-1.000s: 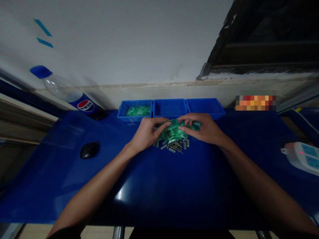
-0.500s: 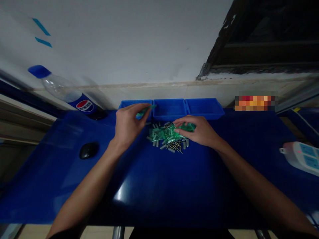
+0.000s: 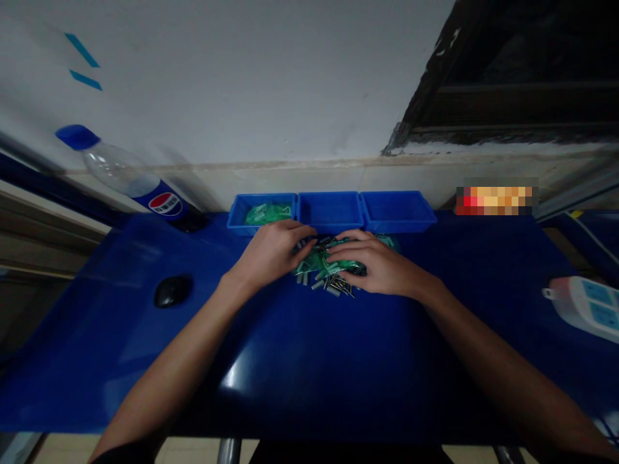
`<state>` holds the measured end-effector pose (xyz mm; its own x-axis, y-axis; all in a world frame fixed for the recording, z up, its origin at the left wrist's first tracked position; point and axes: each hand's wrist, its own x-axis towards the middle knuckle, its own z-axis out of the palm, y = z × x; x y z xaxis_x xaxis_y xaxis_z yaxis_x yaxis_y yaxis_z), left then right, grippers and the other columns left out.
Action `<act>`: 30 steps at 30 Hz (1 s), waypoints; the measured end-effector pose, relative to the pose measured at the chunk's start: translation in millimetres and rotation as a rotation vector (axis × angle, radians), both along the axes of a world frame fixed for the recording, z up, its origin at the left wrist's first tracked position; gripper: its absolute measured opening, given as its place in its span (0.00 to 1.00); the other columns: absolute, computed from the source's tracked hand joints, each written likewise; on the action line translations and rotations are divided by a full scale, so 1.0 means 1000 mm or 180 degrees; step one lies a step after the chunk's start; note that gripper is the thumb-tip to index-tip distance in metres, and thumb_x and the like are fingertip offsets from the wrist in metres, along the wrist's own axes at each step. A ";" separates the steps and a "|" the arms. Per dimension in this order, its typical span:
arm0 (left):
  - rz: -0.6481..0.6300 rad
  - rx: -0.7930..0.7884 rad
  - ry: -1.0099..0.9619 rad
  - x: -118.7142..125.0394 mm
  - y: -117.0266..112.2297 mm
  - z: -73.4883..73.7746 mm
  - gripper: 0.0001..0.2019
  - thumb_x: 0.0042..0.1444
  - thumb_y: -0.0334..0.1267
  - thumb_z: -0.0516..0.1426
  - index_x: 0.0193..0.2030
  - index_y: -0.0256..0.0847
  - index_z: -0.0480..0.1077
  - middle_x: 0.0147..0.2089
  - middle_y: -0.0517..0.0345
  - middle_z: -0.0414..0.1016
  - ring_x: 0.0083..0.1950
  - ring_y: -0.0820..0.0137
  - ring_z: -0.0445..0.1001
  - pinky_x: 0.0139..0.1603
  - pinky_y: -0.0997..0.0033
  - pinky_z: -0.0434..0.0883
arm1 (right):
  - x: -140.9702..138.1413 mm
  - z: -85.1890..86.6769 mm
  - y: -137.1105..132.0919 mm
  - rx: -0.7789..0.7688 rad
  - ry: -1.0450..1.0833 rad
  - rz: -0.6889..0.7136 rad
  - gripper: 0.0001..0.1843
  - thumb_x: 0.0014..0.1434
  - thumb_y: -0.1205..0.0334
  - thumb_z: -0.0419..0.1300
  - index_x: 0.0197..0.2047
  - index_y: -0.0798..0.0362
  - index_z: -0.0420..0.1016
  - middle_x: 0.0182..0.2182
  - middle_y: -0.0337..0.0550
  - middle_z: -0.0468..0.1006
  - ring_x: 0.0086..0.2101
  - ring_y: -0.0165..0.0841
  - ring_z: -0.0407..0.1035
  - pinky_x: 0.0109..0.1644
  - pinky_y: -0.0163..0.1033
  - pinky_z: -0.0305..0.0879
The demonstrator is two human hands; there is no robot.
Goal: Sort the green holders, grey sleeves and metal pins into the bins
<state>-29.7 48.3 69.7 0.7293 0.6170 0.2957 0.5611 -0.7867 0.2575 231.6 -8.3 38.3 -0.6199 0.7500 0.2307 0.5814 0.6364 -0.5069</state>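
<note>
- L grip – thumb and forefinger apart at the pile's left edge, nothing visibly held.
- R grip – fingers spread over the pile, touching the green packets; can't tell if it's pinching any.
- Green packets lie btwn the hands on the tabletop, mixed w/ grey metal cylinders and thin brass-coloured pins. Another bit of green shows behind the R hand; exact count n/a, too jumbled.
- Done, as far as shows: a batch of green stuff sits in the left bin, just behind the L hand.
- Left, my guess: most of the mixed pile – cylinders and pins incl. – lies unsorted, so prob. only part-way.
- Middle bin and right bin stand alongside; no parts seen in either.
- Further out: bottle and black mouse left, power strip far right.
</note>
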 end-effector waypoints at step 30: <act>0.0696 -0.0934 -0.1851 0.018 -0.020 0.016 0.07 0.62 0.39 0.63 0.36 0.39 0.78 0.33 0.56 0.81 0.33 0.69 0.78 0.37 0.68 0.75 | -0.004 0.024 0.003 -0.1393 0.2400 -0.1416 0.26 0.53 0.52 0.77 0.54 0.46 0.81 0.40 0.43 0.88 0.41 0.42 0.83 0.52 0.53 0.80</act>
